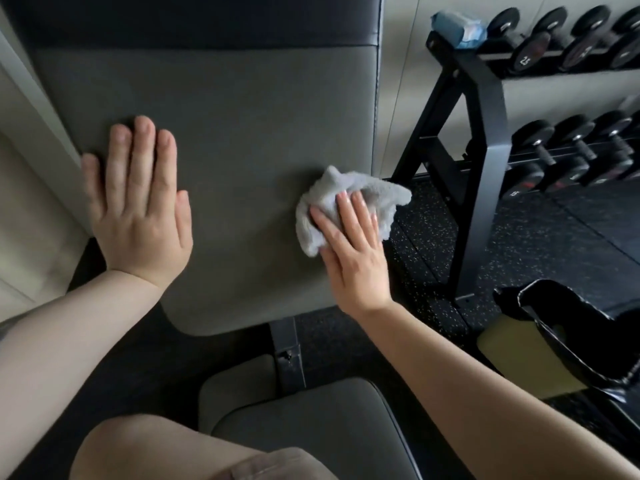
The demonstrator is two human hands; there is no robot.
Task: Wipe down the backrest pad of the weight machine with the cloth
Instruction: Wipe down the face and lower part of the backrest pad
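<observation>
We log first the backrest pad [235, 161]: a grey-green upholstered panel with a darker black band across its top, standing upright and facing us, its long axis running top to bottom of the view, lower corners rounded. Against its right edge, low on the panel, we note the cloth [349, 206], a pale grey terry rag, bunched, one loose corner overhanging the pad's edge toward the right. Our right hand [349, 258] lies flat on the cloth, fingers extended and together, pressing it to the pad rather than gripping it. Our left hand [142, 206] is spread open and empty, palm flat on the pad's left side, well apart from the cloth. Below the pad we list a black metal support post [287, 351] and a matching grey seat pad [311, 420], with a knee [166, 452] at the bottom of the view. To the right stands a black dumbbell rack [485, 140] holding two tiers of black dumbbells [540, 46]; a blue-and-white bundle [459, 26] sits on its top corner, contents not discernible. On the speckled rubber floor [540, 230] near the rack's foot we record a bin with a black liner [568, 337]; its contents are not visible.
</observation>
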